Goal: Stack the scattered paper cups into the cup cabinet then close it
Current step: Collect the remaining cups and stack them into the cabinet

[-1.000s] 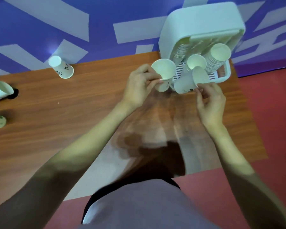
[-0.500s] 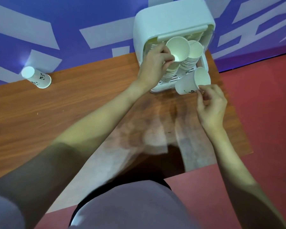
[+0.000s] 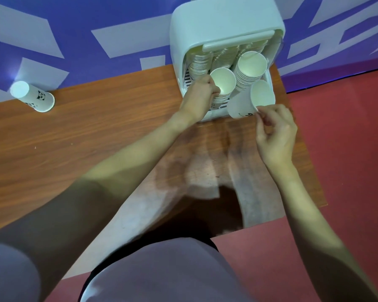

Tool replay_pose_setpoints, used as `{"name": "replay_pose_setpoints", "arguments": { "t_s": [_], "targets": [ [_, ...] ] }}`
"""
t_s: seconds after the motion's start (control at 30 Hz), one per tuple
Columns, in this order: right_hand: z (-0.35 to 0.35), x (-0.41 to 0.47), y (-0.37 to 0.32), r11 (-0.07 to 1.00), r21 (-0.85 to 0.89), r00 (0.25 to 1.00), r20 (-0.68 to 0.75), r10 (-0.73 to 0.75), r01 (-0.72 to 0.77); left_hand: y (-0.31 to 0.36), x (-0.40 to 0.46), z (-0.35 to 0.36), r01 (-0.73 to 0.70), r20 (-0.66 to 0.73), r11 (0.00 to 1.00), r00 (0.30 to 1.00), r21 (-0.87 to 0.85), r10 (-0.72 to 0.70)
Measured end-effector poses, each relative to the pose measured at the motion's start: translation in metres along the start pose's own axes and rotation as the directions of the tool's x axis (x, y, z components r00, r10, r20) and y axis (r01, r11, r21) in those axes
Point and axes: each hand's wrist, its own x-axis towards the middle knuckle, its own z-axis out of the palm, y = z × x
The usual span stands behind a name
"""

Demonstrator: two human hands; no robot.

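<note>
left hand (image 3: 198, 97): grips top cup (image 3: 223, 81) on stack inside cup cabinet (image 3: 218, 25)
right hand (image 3: 275, 131): pinches loose cup (image 3: 252, 100) at cabinet front
stray cup (image 3: 32, 96): inverted, far left of cabinet

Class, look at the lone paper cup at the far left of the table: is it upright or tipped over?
Tipped over. The lone cup lies on its side on the table.

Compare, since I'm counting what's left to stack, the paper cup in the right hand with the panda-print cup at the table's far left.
The white paper cup pinched by the right hand is off the table, mouth toward the camera, beside the white cup cabinet; the panda-print paper cup stands mouth-down, untouched, on the wooden table. Both are white with black print.
</note>
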Motion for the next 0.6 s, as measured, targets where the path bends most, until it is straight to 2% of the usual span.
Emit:
{"name": "replay_pose_setpoints", "arguments": {
  "t_s": [0.17,0.3,0.4,0.6],
  "targets": [
    [0.001,0.027,-0.010,0.994,-0.041,0.991,-0.088,-0.103,0.100,-0.002,0.000,0.005,0.031,0.014,0.999,0.999,-0.037,-0.031],
    [0.016,0.051,-0.014,0.982,-0.061,0.979,-0.093,-0.184,0.179,-0.003,-0.014,-0.002,0.020,-0.114,0.997,0.993,-0.077,-0.028],
    [0.032,0.064,-0.014,0.970,-0.099,0.973,-0.051,-0.226,0.221,-0.010,-0.036,-0.013,0.029,-0.209,0.993,0.977,-0.112,-0.052],
    [0.062,0.067,-0.009,0.937,-0.236,0.961,0.159,-0.225,0.258,-0.046,-0.088,-0.038,0.115,-0.251,0.989,0.959,-0.091,-0.135]
  ]
}}
